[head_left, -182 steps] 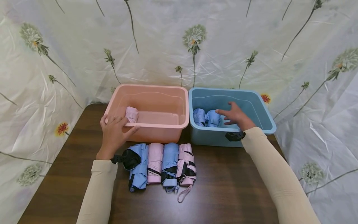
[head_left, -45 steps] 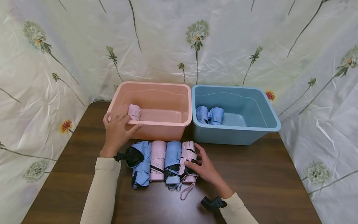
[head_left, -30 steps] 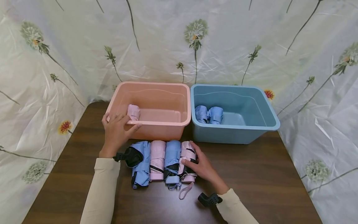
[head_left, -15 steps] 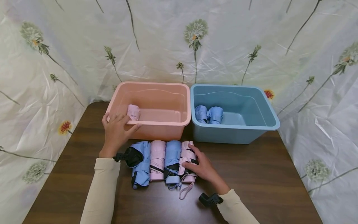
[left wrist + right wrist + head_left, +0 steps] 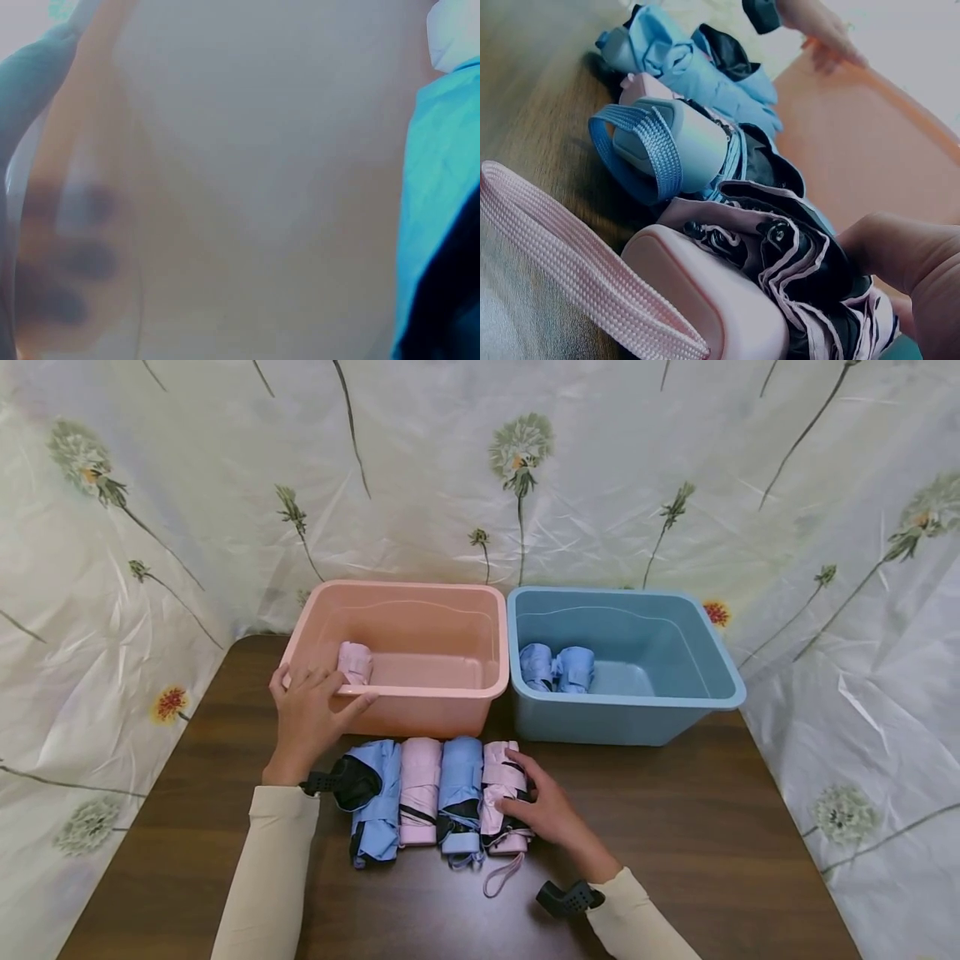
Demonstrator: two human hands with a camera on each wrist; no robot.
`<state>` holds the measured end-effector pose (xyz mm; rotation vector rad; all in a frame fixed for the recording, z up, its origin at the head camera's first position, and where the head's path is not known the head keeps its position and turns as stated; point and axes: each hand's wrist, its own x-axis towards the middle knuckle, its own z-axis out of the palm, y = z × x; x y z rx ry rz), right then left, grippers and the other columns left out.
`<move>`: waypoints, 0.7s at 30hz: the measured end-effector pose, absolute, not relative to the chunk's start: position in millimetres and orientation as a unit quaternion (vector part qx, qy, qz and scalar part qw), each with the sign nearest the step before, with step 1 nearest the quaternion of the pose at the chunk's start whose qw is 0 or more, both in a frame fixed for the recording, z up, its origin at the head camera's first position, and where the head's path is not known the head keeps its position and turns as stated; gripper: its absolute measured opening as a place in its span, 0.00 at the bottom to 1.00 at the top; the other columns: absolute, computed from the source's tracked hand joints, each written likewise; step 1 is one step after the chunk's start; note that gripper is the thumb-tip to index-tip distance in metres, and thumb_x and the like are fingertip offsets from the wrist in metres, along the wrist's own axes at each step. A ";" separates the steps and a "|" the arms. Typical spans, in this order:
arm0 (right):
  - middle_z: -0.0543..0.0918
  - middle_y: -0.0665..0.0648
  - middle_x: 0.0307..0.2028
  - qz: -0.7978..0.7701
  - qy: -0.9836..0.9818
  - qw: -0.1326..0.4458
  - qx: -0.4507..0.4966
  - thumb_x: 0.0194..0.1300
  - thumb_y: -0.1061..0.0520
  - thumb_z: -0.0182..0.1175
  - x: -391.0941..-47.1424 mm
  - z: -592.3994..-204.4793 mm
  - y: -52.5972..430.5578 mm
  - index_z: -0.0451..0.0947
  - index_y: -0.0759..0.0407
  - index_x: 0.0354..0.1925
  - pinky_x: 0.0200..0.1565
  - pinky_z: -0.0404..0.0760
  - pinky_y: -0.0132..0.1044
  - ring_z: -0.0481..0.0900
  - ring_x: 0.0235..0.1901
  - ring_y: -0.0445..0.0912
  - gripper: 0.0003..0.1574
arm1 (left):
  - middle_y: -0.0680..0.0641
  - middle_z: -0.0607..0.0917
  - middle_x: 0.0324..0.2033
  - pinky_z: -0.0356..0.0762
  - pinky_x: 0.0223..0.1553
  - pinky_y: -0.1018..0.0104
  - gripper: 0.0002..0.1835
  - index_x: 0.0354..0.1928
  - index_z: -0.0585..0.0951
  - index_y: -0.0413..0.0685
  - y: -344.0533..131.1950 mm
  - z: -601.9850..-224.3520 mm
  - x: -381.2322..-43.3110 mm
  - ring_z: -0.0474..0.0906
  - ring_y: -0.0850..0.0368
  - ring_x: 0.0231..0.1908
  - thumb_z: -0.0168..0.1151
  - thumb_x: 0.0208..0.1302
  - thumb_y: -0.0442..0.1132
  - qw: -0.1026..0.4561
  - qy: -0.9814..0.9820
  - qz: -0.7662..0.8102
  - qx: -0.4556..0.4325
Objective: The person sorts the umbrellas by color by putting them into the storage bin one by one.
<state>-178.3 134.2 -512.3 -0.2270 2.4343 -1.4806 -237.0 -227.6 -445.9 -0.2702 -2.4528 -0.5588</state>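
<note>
In the head view, my right hand point(image 5: 546, 806) grips the rightmost folded umbrella, a pink one point(image 5: 501, 774), thumb on its near part and fingers over its far right side. Close up in the right wrist view are its pink handle point(image 5: 705, 300), wrist strap and loose black-lined cloth. Left of it lie a blue umbrella point(image 5: 460, 768), another pink umbrella point(image 5: 420, 777) and a second blue umbrella point(image 5: 382, 802) in a row. My left hand point(image 5: 306, 714) holds the near rim of the pink bin point(image 5: 427, 710), fingers inside and thumb outside.
One rolled pink umbrella point(image 5: 355, 662) lies inside the pink bin. Beside that bin stands a blue bin point(image 5: 600, 722) holding two rolled blue umbrellas point(image 5: 575, 668). Behind the dark wooden table point(image 5: 675, 827) hangs a floral curtain point(image 5: 420, 468).
My right hand has come from over the blue bin down to the rightmost pink umbrella. Within the last half second, that umbrella's handle end shifts slightly right. My left hand stays on the rim.
</note>
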 end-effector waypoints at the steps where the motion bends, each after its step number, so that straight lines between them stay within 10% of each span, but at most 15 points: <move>1: 0.62 0.63 0.69 -0.516 0.842 0.141 -0.075 0.57 0.52 0.68 -178.1 -512.7 134.2 0.61 0.44 0.70 0.55 0.70 0.62 0.69 0.59 0.64 0.45 | 0.45 0.80 0.28 0.42 0.64 0.36 0.23 0.29 0.80 0.47 -227.8 -446.1 -236.8 0.74 0.46 0.41 0.70 0.50 0.61 0.301 -0.925 -0.210 -0.102; 21: 0.67 0.65 0.64 -0.541 0.829 0.131 -0.053 0.57 0.56 0.69 -172.8 -511.9 143.9 0.63 0.45 0.69 0.52 0.74 0.58 0.73 0.53 0.62 0.44 | 0.44 0.79 0.28 0.42 0.64 0.36 0.23 0.29 0.79 0.47 -228.7 -444.9 -236.5 0.74 0.45 0.42 0.70 0.50 0.60 0.304 -0.923 -0.210 -0.104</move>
